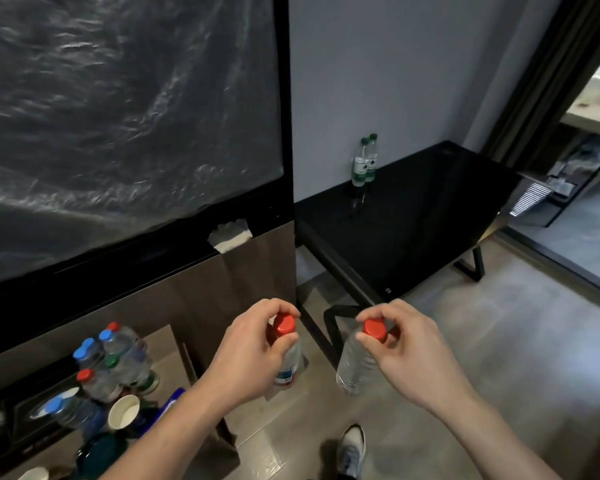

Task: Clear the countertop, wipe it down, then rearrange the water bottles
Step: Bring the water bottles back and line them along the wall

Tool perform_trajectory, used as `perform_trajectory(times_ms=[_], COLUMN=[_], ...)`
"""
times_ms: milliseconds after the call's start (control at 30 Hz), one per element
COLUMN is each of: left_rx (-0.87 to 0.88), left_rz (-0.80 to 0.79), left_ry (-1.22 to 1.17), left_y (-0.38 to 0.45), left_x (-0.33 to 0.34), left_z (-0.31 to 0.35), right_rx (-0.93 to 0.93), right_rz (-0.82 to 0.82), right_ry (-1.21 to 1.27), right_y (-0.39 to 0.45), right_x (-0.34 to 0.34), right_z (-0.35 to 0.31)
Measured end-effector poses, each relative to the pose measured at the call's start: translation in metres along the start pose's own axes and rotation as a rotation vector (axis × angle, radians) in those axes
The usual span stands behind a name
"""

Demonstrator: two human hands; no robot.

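Pinched just under their red caps, two water bottles are held: one (286, 355) by the left hand (253, 355), one (355, 365) by the right hand (400, 355), low in the frame's centre, apart and hanging above the floor. Two green-capped bottles (365, 161) are seen touching near the wall edge of the black countertop (430, 216), right of centre, its remaining surface bare. About six more bottles (115, 362) and two paper cups (123, 412) are crowded at lower left.

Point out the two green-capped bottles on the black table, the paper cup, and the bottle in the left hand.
green-capped bottles (363, 168): head view, on the labels.
paper cup (123, 411): head view, on its white inside.
red-capped bottle in the left hand (286, 370): head view, on its label.
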State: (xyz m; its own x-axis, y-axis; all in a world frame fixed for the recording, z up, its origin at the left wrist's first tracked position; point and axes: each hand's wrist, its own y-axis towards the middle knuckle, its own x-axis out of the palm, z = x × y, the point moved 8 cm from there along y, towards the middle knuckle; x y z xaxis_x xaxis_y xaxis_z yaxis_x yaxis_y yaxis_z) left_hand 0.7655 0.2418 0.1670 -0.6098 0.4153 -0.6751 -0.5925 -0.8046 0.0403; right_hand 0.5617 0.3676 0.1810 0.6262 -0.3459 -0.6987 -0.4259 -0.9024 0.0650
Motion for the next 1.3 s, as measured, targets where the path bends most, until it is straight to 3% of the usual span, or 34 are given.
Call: perform_trajectory(times_ms=[700, 1033, 1300], left_rx=[0.032, -0.145, -0.293], left_rz=[-0.049, 0.126, 0.247], left_ry=[0.014, -0.072, -0.083], left_y=[0.295, 0.354, 0.388], left_x=[0.17, 0.266, 0.299], left_z=[0.169, 0.227, 0.243], right_rx=[0.035, -0.041, -0.114], right_rz=[0.035, -0.15, -0.276], right_ry=[0.001, 0.048, 0.019], right_y=[0.227, 0.32, 0.406], right_x=[-0.21, -0.294, -0.324], right_z=[0.21, 0.317, 0.362])
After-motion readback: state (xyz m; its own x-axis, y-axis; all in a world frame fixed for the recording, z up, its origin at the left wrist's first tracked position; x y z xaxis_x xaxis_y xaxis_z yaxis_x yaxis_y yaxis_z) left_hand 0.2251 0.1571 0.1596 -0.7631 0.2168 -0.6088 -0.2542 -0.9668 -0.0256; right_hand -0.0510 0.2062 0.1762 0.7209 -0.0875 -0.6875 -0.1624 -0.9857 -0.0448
